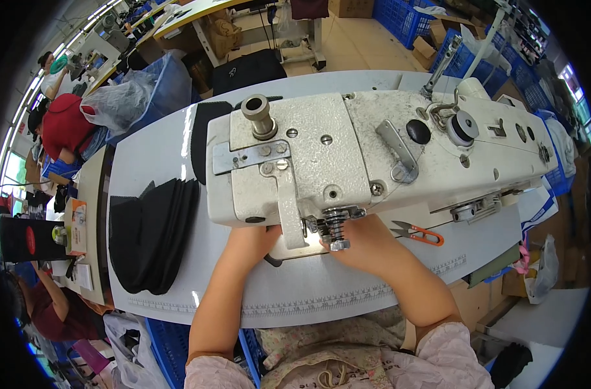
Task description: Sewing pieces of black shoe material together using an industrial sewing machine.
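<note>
A white industrial sewing machine (pixel 295 175) stands across the middle of the table and covers much of both hands. My left hand (pixel 255 241) reaches under the left end of its head, the fingers hidden behind it. Beside the needle area, my right hand (pixel 360 241) lies behind the tension spring (pixel 336 227), its fingers also out of sight. A small edge of black fabric (pixel 273 261) shows just below my left hand. Thread snips with an orange handle (pixel 420 233) lie to the right of my right hand. Left of the machine rests a stack of black fabric pieces (pixel 156 236).
More black fabric (pixel 205 136) lies behind the machine head. A printed ruler strip (pixel 308 301) runs along the table's front edge. A blue bin with plastic bags (pixel 169 91) stands at the far left. Other people work on the left, one in a red top (pixel 65 126).
</note>
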{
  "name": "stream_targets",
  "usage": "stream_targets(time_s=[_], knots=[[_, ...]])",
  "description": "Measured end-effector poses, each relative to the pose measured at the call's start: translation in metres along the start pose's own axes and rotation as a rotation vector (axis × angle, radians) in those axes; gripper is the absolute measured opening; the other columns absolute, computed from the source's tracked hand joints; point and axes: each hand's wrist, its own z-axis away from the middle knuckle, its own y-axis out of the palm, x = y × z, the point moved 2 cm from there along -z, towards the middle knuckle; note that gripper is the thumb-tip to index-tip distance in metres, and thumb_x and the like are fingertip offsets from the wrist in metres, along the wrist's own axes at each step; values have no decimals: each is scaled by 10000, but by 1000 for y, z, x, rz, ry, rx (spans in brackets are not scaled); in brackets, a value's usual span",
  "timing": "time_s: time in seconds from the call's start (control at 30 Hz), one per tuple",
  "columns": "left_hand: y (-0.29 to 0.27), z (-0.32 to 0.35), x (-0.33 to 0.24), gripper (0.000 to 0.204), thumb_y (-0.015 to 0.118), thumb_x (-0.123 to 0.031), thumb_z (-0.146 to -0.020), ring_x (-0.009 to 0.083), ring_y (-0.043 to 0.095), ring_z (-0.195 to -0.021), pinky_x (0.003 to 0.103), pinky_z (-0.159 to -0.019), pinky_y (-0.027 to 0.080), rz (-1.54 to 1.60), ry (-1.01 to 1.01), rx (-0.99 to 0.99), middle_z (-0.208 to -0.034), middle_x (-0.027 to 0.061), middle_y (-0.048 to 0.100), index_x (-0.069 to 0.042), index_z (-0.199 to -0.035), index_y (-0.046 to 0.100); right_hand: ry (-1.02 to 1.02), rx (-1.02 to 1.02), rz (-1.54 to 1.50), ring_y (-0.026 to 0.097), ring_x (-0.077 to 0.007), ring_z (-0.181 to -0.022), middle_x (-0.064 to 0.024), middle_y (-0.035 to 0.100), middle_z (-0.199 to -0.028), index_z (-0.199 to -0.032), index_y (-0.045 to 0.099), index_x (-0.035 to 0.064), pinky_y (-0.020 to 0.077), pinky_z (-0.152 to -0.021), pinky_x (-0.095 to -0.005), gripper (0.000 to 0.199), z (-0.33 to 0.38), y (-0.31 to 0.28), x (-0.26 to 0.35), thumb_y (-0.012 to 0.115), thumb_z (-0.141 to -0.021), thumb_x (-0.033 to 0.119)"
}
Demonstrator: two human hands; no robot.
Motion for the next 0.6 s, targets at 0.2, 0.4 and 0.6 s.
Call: stream_targets(time_s=[0.2,0.4,0.6], knots=[[0,-1,-4,315,622,-64,-729,345,558,-932,399,-775,448,-48,52,-16,-1009,170,586,-18,-1036,569,4,-27,-6,573,-295,-763,-122,570,-757,-765,583,32,446,-671,-421,170,-1,6,-4,660,-693,166],[-5,0,-9,289,646,-78,-733,335,562,-928,397,-771,450,-147,93,-35,-1005,159,590,-24,-1011,586,-22,-75,-4,568,-298,-747,-117,569,-742,-699,575,31,431,-664,-432,153,0,0,2,658,-685,159],[-9,1,-18,323,673,-88,-727,334,557,-951,397,-779,451,-91,175,-134,-1024,150,591,-31,-1033,582,-30,-68,55,565,-293,-736,-103,567,-713,-662,562,38,426,-658,-435,152,-1,1,3,650,-688,159]])
